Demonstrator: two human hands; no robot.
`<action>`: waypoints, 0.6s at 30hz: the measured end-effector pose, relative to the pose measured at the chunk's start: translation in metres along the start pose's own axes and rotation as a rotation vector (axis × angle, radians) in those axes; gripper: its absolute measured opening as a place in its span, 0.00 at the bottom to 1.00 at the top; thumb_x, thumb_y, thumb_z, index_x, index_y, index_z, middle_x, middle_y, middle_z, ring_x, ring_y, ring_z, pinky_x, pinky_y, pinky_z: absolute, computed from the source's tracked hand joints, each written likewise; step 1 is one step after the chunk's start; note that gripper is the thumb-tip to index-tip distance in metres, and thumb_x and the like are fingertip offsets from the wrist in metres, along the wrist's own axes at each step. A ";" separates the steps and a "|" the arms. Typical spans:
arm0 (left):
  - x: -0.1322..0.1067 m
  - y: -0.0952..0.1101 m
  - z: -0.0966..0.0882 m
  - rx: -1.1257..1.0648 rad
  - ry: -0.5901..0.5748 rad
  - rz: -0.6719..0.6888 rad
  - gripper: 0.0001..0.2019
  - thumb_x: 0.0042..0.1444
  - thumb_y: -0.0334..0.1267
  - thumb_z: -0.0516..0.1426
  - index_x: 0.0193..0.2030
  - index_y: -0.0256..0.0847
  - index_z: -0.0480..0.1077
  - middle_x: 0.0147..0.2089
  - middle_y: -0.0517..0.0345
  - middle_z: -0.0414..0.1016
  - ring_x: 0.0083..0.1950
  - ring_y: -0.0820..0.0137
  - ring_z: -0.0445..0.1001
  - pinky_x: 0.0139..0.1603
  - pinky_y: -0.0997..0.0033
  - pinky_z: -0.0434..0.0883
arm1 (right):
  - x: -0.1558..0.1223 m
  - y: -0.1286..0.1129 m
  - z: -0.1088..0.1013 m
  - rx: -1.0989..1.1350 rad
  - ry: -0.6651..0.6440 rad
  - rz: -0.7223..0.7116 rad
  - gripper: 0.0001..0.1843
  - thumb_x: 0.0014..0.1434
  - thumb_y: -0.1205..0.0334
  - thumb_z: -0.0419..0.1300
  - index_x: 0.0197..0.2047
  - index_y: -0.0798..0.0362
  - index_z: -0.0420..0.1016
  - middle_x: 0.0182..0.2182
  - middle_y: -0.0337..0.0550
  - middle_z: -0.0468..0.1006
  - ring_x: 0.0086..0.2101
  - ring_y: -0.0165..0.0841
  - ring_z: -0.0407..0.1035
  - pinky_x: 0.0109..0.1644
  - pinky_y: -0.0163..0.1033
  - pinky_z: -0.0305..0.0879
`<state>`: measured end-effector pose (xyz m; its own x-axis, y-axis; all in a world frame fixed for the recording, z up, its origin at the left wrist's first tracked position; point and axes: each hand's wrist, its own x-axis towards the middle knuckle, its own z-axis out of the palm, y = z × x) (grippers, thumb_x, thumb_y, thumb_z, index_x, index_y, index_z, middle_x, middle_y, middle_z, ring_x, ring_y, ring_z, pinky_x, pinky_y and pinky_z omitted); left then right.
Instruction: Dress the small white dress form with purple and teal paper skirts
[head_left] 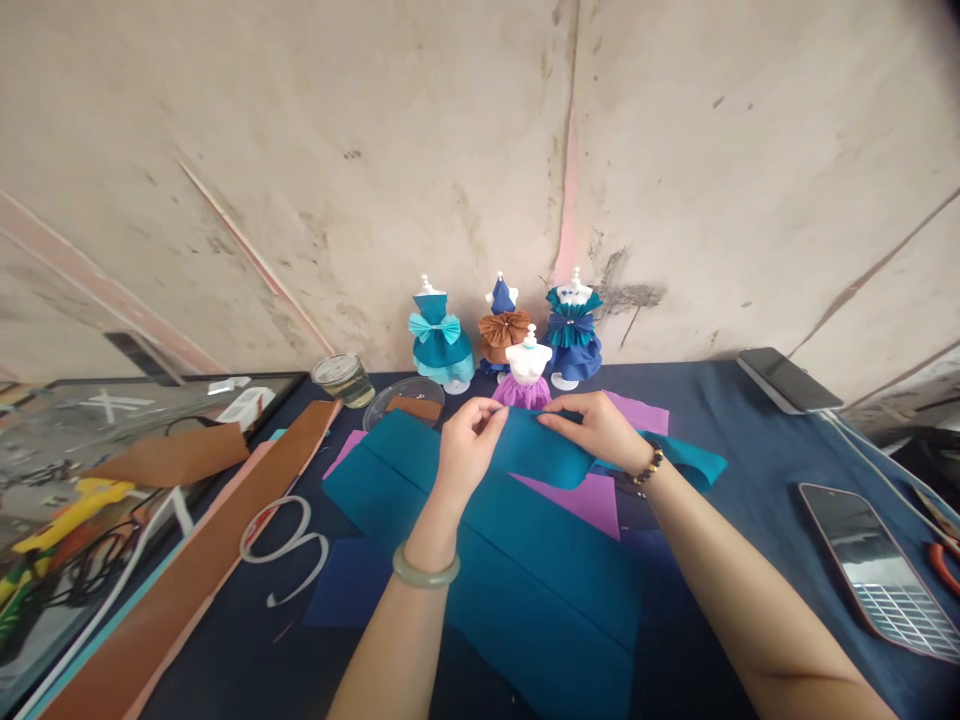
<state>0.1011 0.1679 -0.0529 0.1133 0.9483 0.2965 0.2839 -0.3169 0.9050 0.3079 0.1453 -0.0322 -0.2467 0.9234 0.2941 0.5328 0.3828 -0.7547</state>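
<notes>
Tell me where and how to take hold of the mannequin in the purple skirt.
Best gripped, I'd judge, by its bare white torso, pinched at both sides from above. The torso stands upright and uncovered, while the gathered purple skirt below might crumple. The brown-bowed mannequin stands close behind, and the left hand, right hand and teal fabric crowd the front.

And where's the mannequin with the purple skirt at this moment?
In the head view, the mannequin with the purple skirt stands near the middle, in front of the brown-skirted mannequin and just beyond the held teal piece.
</notes>
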 end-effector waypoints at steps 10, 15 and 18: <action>0.000 0.003 -0.002 0.041 0.027 0.039 0.11 0.57 0.45 0.58 0.33 0.39 0.72 0.27 0.59 0.74 0.29 0.72 0.71 0.32 0.74 0.68 | -0.003 0.009 -0.019 0.012 -0.595 0.152 0.16 0.53 0.48 0.65 0.33 0.54 0.84 0.30 0.40 0.83 0.30 0.31 0.73 0.34 0.33 0.66; 0.001 0.000 0.001 0.114 0.142 0.100 0.10 0.56 0.45 0.60 0.36 0.39 0.73 0.31 0.57 0.75 0.30 0.73 0.70 0.33 0.73 0.70 | -0.005 0.002 -0.006 -0.036 -0.845 0.173 0.21 0.51 0.47 0.66 0.36 0.57 0.84 0.30 0.42 0.83 0.30 0.31 0.72 0.34 0.32 0.65; 0.003 -0.006 0.000 0.172 0.224 0.157 0.14 0.55 0.46 0.60 0.43 0.39 0.74 0.38 0.52 0.77 0.36 0.69 0.74 0.38 0.68 0.73 | -0.007 -0.012 -0.010 -0.207 -0.695 0.266 0.20 0.53 0.46 0.65 0.34 0.56 0.83 0.30 0.44 0.83 0.31 0.35 0.74 0.34 0.35 0.66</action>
<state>0.0994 0.1725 -0.0573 -0.0390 0.8620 0.5055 0.4386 -0.4397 0.7837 0.3113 0.1344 -0.0193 -0.5043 0.7804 -0.3697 0.7691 0.2113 -0.6032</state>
